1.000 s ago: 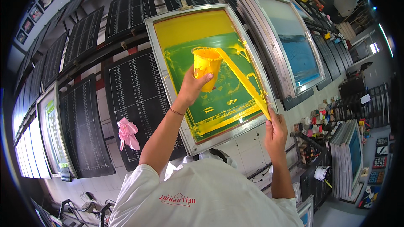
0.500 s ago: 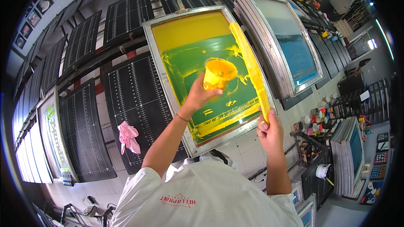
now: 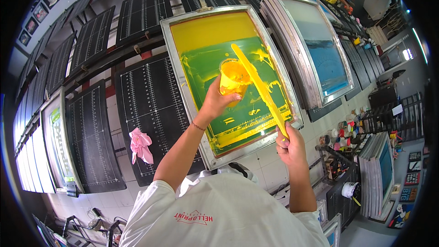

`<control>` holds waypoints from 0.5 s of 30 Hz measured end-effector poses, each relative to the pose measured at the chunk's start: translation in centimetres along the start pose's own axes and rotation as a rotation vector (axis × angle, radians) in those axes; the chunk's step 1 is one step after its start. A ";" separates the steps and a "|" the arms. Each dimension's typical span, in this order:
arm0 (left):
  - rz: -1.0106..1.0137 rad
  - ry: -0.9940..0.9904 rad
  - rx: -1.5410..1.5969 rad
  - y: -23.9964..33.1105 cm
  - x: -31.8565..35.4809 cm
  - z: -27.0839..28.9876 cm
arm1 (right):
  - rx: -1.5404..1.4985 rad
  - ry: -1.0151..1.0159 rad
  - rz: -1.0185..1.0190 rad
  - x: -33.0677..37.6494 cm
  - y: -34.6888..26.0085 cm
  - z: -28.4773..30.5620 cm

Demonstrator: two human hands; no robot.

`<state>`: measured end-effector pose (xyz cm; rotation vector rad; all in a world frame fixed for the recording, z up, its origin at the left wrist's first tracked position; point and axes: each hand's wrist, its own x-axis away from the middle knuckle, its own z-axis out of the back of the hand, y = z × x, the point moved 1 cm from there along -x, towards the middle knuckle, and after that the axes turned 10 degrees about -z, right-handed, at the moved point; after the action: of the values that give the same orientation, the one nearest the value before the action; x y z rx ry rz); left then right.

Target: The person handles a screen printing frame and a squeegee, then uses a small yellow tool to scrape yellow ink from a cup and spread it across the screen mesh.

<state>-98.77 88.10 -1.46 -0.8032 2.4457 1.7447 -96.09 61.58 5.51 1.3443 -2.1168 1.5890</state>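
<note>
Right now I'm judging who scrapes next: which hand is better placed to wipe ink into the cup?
Probably the right hand: it grips the long yellow scraper, whose blade crosses the cup that the left hand holds.

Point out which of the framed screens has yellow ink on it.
The framed screen under both hands, its mesh yellow and green; the neighbouring screen to its right is blue and bare of ink.

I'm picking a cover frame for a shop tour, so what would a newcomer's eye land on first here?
The big screen-printing frame at centre, its mesh green and smeared with bright yellow ink. Over it the left hand holds a yellow ink cup, and the right hand grips a long yellow scraper reaching up to the cup. A pink rag lies on the black gridded platen to the left.
</note>
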 end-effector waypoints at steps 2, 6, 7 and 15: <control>-0.023 0.023 0.043 0.1 -0.3 0.1 | 0.004 0.001 -0.009 0.6 0.0 0.5; -0.008 0.049 0.104 1.1 -0.9 0.6 | 0.034 0.033 -0.030 1.7 0.2 2.1; -0.019 0.052 0.118 1.3 -1.1 0.7 | 0.036 0.037 -0.030 2.0 0.2 2.4; 0.005 0.097 0.073 1.0 -1.8 2.1 | 0.016 0.115 0.029 3.6 0.5 4.2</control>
<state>-98.14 90.91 -0.82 -0.8949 2.5578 1.6449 -97.02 56.07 5.59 1.2012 -2.0697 1.6552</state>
